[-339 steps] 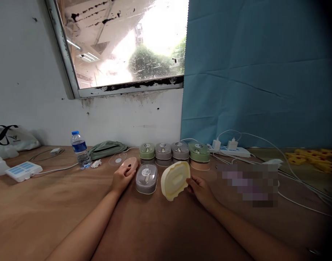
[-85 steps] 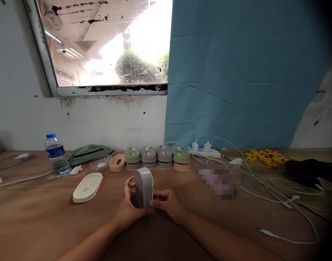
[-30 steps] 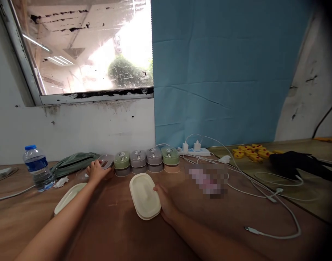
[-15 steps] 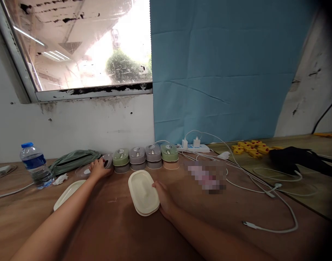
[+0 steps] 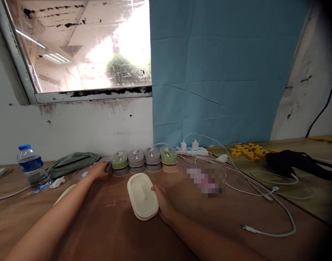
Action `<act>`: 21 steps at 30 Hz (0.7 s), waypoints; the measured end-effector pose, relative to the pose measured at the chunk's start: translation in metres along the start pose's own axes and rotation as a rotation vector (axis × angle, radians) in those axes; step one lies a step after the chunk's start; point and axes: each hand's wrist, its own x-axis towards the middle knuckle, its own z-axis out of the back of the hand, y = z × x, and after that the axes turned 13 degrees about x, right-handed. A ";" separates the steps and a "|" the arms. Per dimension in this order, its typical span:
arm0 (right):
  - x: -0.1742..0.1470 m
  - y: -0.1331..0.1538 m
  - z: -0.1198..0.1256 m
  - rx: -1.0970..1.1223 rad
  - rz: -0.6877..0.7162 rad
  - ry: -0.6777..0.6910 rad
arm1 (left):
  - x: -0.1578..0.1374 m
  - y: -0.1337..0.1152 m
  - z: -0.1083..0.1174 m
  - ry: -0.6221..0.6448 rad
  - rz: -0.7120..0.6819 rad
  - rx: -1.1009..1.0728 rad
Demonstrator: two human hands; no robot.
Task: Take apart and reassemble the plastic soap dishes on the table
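Note:
My right hand (image 5: 163, 203) grips the right edge of a cream plastic lid (image 5: 142, 196), rounded and oblong with a raised middle, tilted above the table. At the left end of a row of lunch boxes, my left hand (image 5: 99, 170) is closed around a grey lunch box (image 5: 109, 168), partly hidden by the fingers. Beside it stand a green-lidded box (image 5: 119, 163), two grey-lidded boxes (image 5: 136, 161) and another green-lidded box with a peach base (image 5: 169, 159). Another cream piece (image 5: 64, 195) lies mostly behind my left forearm.
At the left stand a water bottle (image 5: 33, 168), a crumpled tissue (image 5: 57, 182) and a green fabric pouch (image 5: 73, 164). A clear plastic lid (image 5: 79, 174) lies near the pouch. White cables (image 5: 263, 231) trail from a power strip (image 5: 198, 150) on the right, near yellow pieces (image 5: 247, 150) and black cloth (image 5: 288, 163).
My left hand has turned lower over the grey lunch box, and its forearm covers more of the other cream piece. The right hand keeps the cream lid nearly still. The view has shifted slightly.

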 end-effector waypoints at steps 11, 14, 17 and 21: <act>0.000 0.000 0.000 -0.015 -0.012 0.003 | 0.008 -0.005 0.001 0.015 0.008 0.071; 0.001 0.000 0.000 -0.018 -0.008 0.000 | 0.006 -0.010 -0.001 -0.002 0.013 0.094; 0.001 0.000 0.000 -0.016 -0.005 -0.001 | 0.002 -0.013 0.000 -0.023 0.047 0.108; 0.001 0.000 -0.001 -0.005 0.001 -0.015 | -0.006 -0.014 0.012 -0.080 0.160 0.109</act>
